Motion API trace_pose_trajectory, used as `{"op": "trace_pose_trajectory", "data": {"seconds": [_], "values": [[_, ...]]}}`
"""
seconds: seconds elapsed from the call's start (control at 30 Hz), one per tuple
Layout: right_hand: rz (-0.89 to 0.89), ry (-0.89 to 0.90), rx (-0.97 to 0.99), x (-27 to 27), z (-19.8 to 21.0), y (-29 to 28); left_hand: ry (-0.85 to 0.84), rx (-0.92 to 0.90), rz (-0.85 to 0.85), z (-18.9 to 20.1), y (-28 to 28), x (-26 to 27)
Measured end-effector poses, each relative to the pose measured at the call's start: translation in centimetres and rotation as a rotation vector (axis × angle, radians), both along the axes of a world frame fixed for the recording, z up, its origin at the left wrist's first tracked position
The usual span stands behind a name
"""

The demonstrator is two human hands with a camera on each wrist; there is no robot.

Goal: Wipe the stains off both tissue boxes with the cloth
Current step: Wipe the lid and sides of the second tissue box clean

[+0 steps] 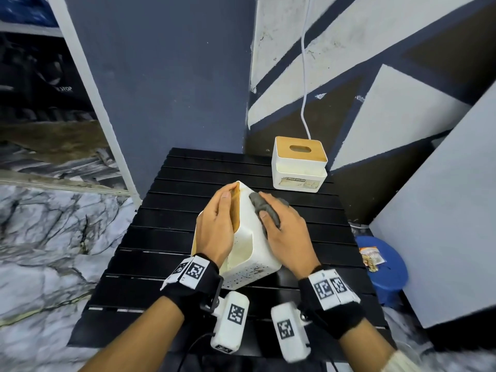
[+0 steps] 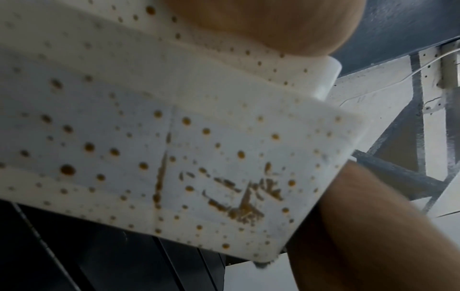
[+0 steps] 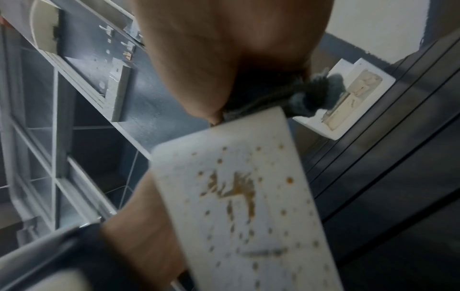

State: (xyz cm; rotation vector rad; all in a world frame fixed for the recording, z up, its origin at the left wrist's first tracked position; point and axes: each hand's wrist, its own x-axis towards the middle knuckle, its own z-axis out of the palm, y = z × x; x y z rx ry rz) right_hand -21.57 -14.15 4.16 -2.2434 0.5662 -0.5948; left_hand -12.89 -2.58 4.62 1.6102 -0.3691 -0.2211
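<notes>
A white tissue box with a wooden lid lies tipped on its side at the table's middle. Brown spots and smears cover its near face. My left hand grips its lid side and holds it tilted. My right hand presses a grey cloth against the box's upper right face, thumb over the cloth. A second white tissue box with a wooden lid stands upright at the table's far right, a worn label on its front.
The black slatted table stands in a corner between a blue wall and a painted wall. A white cable hangs down behind the far box. A blue stool with a snack packet sits low at the right.
</notes>
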Motion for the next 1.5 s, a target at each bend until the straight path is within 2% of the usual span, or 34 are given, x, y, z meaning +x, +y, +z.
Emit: {"op": "trace_pose_trajectory", "data": {"seconds": [0.13, 0.27, 0.43, 0.53, 0.63, 0.8, 1.0, 1.17, 1.37, 1.5], "values": [[0.077, -0.087, -0.031, -1.1, 0.2, 1.8, 0.004, -0.019, -0.02, -0.2, 0.1, 0.2], [0.029, -0.028, -0.054, 1.5, 0.2, -0.1, 0.001, -0.056, -0.037, -0.1, 0.3, 0.2], [-0.003, -0.033, 0.069, 0.7, -0.5, -0.6, -0.006, -0.067, -0.027, -0.6, 0.7, 0.8], [0.046, -0.069, -0.013, -0.4, -0.3, 0.8, 0.001, -0.075, -0.049, -0.8, 0.7, 1.0], [0.069, -0.038, -0.058, 1.0, 0.2, 0.1, 0.003, -0.08, -0.068, -0.8, 0.6, 1.1], [0.073, -0.038, 0.033, 2.0, 0.3, -2.0, -0.016, -0.063, -0.066, -0.8, 0.8, 1.1], [0.147, -0.011, -0.028, 1.1, 0.9, -1.0, -0.003, -0.081, -0.075, -0.8, 0.8, 1.3], [0.169, 0.024, 0.082, 1.5, 1.5, -2.7, -0.011, -0.05, -0.086, -0.5, 0.6, 1.2], [0.204, -0.032, -0.094, 0.8, 1.0, -1.2, 0.006, -0.059, -0.094, -0.4, 0.8, 1.0], [0.19, -0.061, -0.092, 2.0, 1.2, -1.6, 0.03, -0.081, -0.107, -0.3, 1.0, 1.3]]}}
